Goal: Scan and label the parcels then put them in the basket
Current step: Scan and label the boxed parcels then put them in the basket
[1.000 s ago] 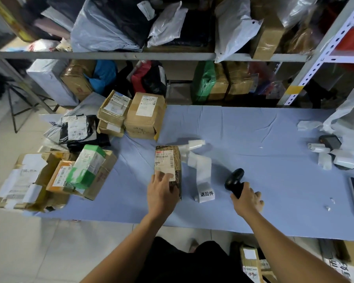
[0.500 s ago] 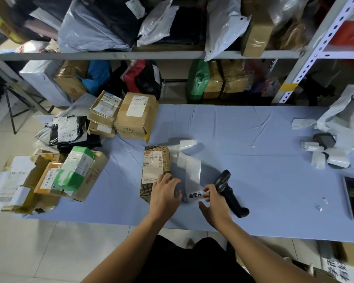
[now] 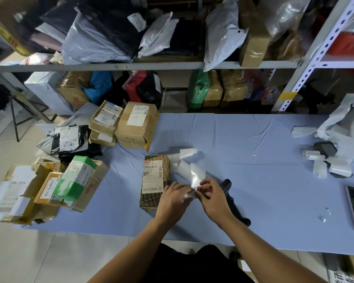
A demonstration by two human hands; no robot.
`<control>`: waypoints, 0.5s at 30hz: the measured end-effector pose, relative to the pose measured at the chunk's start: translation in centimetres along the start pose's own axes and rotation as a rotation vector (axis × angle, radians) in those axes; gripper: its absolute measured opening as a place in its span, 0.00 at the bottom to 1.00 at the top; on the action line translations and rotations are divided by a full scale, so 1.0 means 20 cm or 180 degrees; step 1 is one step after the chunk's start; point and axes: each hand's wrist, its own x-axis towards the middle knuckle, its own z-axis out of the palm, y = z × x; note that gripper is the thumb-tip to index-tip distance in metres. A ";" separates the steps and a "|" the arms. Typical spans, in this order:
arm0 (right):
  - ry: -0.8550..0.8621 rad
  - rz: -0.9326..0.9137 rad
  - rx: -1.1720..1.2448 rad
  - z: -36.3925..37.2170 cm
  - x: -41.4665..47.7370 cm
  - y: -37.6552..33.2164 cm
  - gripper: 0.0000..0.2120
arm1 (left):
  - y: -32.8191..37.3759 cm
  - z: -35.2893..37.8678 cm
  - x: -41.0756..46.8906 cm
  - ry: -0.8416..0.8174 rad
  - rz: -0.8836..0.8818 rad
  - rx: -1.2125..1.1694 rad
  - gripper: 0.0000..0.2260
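Since I released it, black pistol-grip scanner [image 3: 236, 207]: lies centre frame.
Left hand [image 3: 172, 198], right hand [image 3: 212, 195]: both pinch white paper label strip [image 3: 194, 174]; labelling starts.

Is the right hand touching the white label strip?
Touching: in the head view the right hand pinches the near end of the white label strip.
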 end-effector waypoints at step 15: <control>0.0082 -0.0256 0.0004 -0.01 0.08 -0.06 0.17 | 0.00 -0.07 0.13 -0.0038 -0.0003 -0.0120 0.12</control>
